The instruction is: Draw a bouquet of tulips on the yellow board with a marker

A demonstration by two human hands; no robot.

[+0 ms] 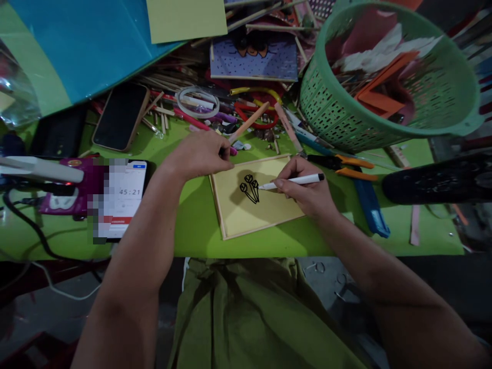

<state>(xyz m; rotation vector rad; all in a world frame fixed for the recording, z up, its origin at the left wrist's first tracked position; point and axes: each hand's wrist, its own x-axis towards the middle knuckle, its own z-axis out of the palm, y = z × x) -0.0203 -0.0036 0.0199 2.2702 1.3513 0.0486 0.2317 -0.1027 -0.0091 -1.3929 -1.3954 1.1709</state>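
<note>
My hands work on a small yellow board (249,218) that lies flat on the green table cover (192,233), tilted a little, its near edge close to the table's front edge. Bare green cover runs between my forearms and to the near side of both hands. Beyond my left hand (200,154) the room ends in a litter of wooden sticks, a tape ring (198,102) and a dark phone (121,115). Just past my right hand (303,192) lie orange-handled pliers (346,166) and a blue cutter (371,210), with a perforated green plastic basket (338,123) farther off.

The board is matte, with a raised pale wooden rim. On it is a black line drawing (250,188) of three round-headed stems.

My right hand is closed around a white marker (298,180), its black cap end pointing away to the right and its tip touching the board just beside the drawing. My left hand is curled knuckles-up at the board's far left corner; I cannot tell whether it pinches anything. Both forearms reach in from below.
</note>
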